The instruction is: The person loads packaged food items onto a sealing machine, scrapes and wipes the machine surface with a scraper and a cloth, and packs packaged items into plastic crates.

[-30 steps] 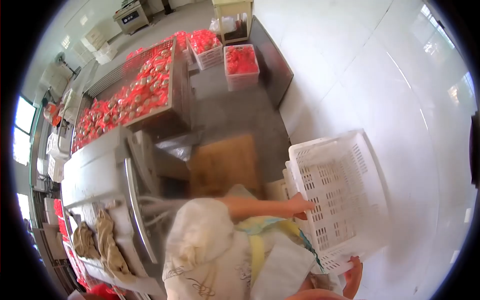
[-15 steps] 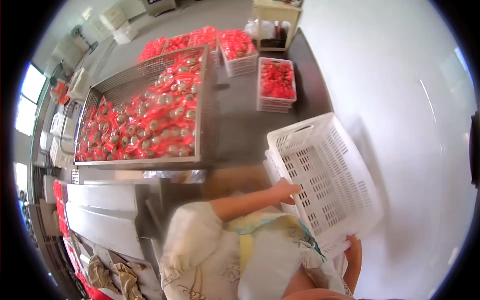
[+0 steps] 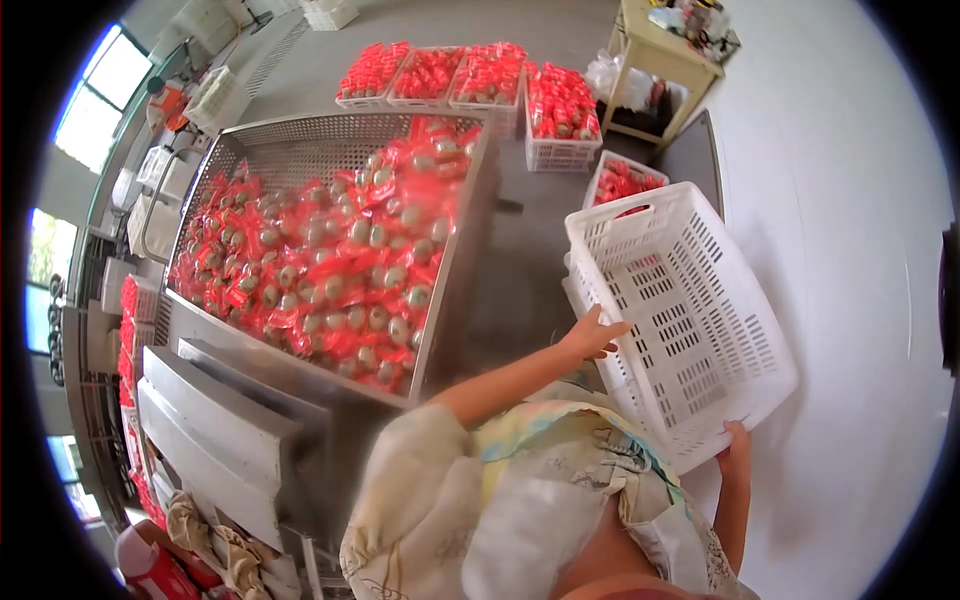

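1. The white crate (image 3: 690, 345) was tilted beside the wall (image 3: 850, 150), partly hiding a red-filled box (image 3: 640, 167).
2. The left hand (image 3: 594, 336) touched its side, grip unclear.
3. The right hand (image 3: 737, 444) grasped its near end, fingers partly hidden.

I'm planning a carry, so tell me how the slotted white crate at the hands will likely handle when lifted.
The slotted white crate is probably light for its size: no load shows inside. Its walls don't sag, suggesting stiffness. Its smooth-looking plastic might slip.
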`<state>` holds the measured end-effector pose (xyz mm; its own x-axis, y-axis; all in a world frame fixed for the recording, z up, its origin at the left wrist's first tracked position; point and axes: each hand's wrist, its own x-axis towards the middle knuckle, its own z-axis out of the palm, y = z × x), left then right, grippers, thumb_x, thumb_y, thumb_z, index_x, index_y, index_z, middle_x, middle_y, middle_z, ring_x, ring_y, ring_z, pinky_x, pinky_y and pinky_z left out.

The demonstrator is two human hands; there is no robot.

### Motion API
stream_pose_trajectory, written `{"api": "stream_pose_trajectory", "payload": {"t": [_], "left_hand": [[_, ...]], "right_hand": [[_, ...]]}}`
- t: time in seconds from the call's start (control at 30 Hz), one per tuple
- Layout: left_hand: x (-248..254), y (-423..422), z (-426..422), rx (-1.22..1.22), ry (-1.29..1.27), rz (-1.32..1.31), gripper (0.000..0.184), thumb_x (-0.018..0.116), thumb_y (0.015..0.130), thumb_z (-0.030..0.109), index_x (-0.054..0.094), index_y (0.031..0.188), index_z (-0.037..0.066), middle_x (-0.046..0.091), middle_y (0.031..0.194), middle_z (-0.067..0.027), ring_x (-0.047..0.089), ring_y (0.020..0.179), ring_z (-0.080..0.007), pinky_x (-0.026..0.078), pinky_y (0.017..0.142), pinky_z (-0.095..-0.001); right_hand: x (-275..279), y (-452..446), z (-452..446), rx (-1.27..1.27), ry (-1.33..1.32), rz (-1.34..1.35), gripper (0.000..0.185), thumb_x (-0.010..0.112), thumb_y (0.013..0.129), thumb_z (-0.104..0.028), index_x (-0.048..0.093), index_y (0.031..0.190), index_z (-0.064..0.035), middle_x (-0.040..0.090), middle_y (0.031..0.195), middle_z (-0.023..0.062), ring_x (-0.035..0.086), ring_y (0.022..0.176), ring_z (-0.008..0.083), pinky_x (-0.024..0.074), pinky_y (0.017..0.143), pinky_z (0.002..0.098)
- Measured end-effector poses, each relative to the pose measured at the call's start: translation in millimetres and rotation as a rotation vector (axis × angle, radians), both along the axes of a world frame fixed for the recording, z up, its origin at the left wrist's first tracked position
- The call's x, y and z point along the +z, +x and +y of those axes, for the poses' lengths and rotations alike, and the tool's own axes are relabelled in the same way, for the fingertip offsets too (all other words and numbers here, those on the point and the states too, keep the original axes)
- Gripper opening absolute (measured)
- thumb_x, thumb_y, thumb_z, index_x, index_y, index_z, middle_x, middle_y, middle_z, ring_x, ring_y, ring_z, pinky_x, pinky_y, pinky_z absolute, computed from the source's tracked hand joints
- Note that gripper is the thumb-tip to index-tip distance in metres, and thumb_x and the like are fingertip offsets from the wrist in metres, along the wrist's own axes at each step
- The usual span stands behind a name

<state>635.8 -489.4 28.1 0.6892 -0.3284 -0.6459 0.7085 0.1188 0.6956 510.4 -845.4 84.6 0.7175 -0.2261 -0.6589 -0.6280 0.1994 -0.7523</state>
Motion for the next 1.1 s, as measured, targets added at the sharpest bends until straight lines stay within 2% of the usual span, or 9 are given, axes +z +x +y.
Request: {"api": "stream_pose_trajectory", "payload": {"t": [0.1, 0.2, 0.23, 0.43, 0.53, 0.67, 0.8, 1.03, 1.1], "left_hand": [[-5.3, 56.0, 3.1, 0.103, 0.013, -0.085, 0.079, 0.069, 0.078, 0.04, 0.034, 0.136, -0.002, 0.062, 0.111, -0.014, 0.063, 0.089, -0.0199, 0.05, 0.073, -0.033], [-24.5, 98.9, 30.8, 0.085, 0.192, -0.335, 0.069, 0.069, 0.079, 0.038, 0.044, 0.129, -0.001, 0.063, 0.109, -0.0158, 0.063, 0.089, -0.0195, 0.05, 0.076, -0.0322], [1.0, 114.3, 50.4, 0.031, 0.25, -0.299, 0.065, 0.066, 0.084, 0.029, 0.039, 0.132, -0.004, 0.059, 0.115, -0.0165, 0.061, 0.098, -0.0198, 0.05, 0.079, -0.0314], [-6.1, 177.5, 135.8, 0.465, 0.592, -0.352, 0.056, 0.069, 0.081, 0.026, 0.046, 0.127, 0.003, 0.057, 0.119, -0.0178, 0.059, 0.105, -0.0242, 0.048, 0.085, -0.0343], [-13.0, 218.6, 174.5, 0.5, 1.031, -0.617, 0.056, 0.071, 0.077, 0.023, 0.047, 0.124, 0.002, 0.055, 0.12, -0.0189, 0.054, 0.111, -0.0294, 0.044, 0.093, -0.0385], [-17.4, 271.9, 212.7, 0.496, 1.217, -0.752, 0.067, 0.074, 0.071, 0.021, 0.043, 0.127, 0.002, 0.047, 0.13, -0.0197, 0.041, 0.123, -0.0379, 0.035, 0.102, -0.0438], [-32.5, 313.0, 237.6, 0.344, 1.288, -0.65, 0.084, 0.077, 0.066, 0.029, 0.037, 0.136, 0.004, 0.03, 0.144, -0.0192, 0.024, 0.135, -0.0382, 0.027, 0.108, -0.0456], [-62.6, 361.4, 258.6, 0.187, 1.443, -0.485, 0.082, 0.072, 0.066, 0.035, 0.039, 0.136, 0.007, 0.025, 0.147, -0.0182, 0.017, 0.138, -0.0381, 0.021, 0.107, -0.0574], [-70.2, 368.6, 257.9, 0.12, 1.505, -0.425, 0.079, 0.07, 0.068, 0.036, 0.04, 0.136, 0.009, 0.026, 0.147, -0.016, 0.018, 0.139, -0.0361, 0.021, 0.106, -0.06]], "right_hand": [[12.6, 84.8, 2.7, -0.025, 0.06, 0.015, 0.054, 0.051, 0.075, -0.013, 0.042, 0.125, 0.0046, 0.055, 0.116, 0.0159, 0.058, 0.104, 0.0315, 0.0518, 0.086, 0.0444], [4.6, 157.4, 7.3, -0.011, 0.079, 0.037, 0.054, 0.05, 0.075, -0.011, 0.042, 0.126, 0.0028, 0.056, 0.116, 0.0165, 0.058, 0.105, 0.0327, 0.0518, 0.087, 0.045], [-1.9, 184.4, 11.3, 0.006, 0.091, 0.065, 0.055, 0.05, 0.074, -0.011, 0.042, 0.127, 0.0028, 0.057, 0.115, 0.0167, 0.059, 0.103, 0.0319, 0.0528, 0.085, 0.0453], [-54.6, 332.4, 58.7, 0.138, 0.174, 0.099, 0.062, 0.046, 0.069, -0.003, 0.04, 0.131, -0.0005, 0.057, 0.118, 0.0175, 0.061, 0.103, 0.0332, 0.054, 0.084, 0.0512], [-84.4, 396.2, 80.3, 0.162, 0.281, 0.326, 0.062, 0.045, 0.069, -0.003, 0.041, 0.131, -0.0013, 0.056, 0.119, 0.0173, 0.061, 0.104, 0.0336, 0.0533, 0.083, 0.0541], [-80.6, 488.5, 143.6, 0.336, 0.085, 0.131, 0.059, 0.048, 0.07, -0.003, 0.042, 0.129, -0.0043, 0.058, 0.116, 0.0145, 0.062, 0.1, 0.0326, 0.0542, 0.075, 0.0556], [-94.0, 602.5, 227.7, 0.47, -0.078, 0.142, 0.057, 0.05, 0.073, -0.005, 0.039, 0.128, -0.0014, 0.059, 0.109, 0.0165, 0.066, 0.084, 0.0321, 0.0581, 0.054, 0.0436], [-228.9, 776.8, 413.4, 0.801, -0.29, 0.176, 0.043, 0.06, 0.072, -0.015, 0.053, 0.112, -0.0002, 0.06, 0.101, 0.0137, 0.064, 0.08, 0.0299, 0.0528, 0.048, 0.041], [-256.3, 806.4, 491.5, 0.944, -0.29, 0.256, 0.046, 0.059, 0.072, -0.014, 0.051, 0.116, -0.0035, 0.058, 0.102, 0.0134, 0.061, 0.087, 0.0302, 0.0525, 0.052, 0.0469]]}}
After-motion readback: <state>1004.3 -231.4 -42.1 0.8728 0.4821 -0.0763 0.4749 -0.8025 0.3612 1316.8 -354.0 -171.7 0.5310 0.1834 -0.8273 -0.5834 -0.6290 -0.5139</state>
